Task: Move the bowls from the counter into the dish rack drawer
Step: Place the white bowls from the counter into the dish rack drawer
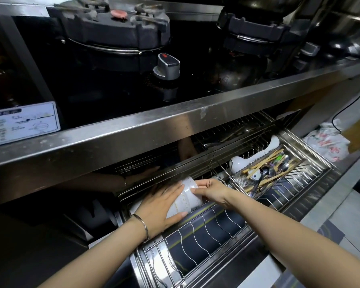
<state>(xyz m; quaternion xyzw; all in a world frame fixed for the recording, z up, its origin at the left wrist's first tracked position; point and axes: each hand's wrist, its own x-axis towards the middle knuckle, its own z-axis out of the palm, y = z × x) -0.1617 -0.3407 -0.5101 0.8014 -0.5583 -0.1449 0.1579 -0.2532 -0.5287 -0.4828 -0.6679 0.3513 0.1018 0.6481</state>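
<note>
A stack of white bowls [190, 197] lies on its side at the left end of the pulled-out steel dish rack drawer [197, 231]. My left hand [162, 206], with a bangle on its wrist, lies flat over the stack's left side, thumb under the rim. My right hand [212, 191] pinches the stack's far end from the right. Both hands hold the bowls among the rack wires. The bowls' lower part is hidden by my left hand.
A cutlery basket [266, 171] with chopsticks and spoons sits in the drawer's right part, beside white dishes [240, 163]. Above runs the steel counter edge [175, 125] with a gas hob and its knob [167, 66]. A plastic bag [328, 145] lies far right.
</note>
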